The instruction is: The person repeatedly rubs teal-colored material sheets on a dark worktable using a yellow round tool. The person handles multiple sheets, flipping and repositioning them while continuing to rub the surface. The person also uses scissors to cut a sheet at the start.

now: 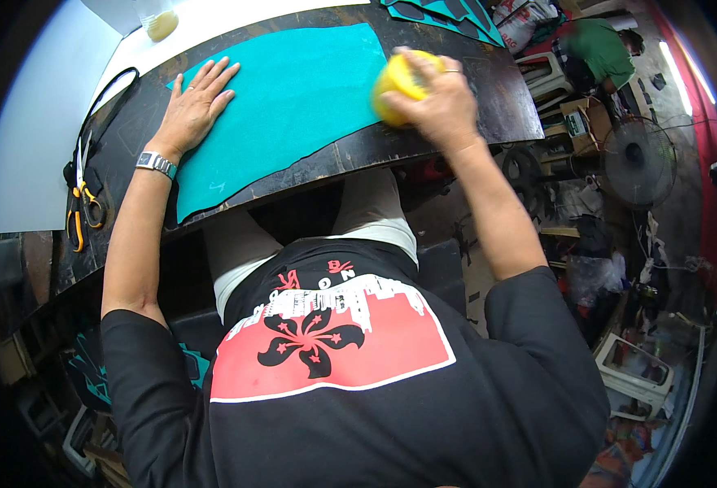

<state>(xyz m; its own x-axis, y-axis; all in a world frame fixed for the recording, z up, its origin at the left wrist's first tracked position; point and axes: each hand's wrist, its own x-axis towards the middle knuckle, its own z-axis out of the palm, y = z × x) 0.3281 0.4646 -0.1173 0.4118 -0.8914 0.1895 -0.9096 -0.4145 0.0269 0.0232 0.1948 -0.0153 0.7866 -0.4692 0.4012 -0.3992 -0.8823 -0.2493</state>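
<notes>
So, yellow obj (395, 96) held, nr sheet (285, 114) edge

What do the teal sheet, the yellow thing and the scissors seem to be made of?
Teal sheet: probably felt or similar fabric, from its matt, finely textured surface.
Yellow thing: perhaps plastic, from its smooth look, though blur leaves that open.
Scissors: likely metal blades, silvery; plastic-looking handles, orange and black.
</notes>
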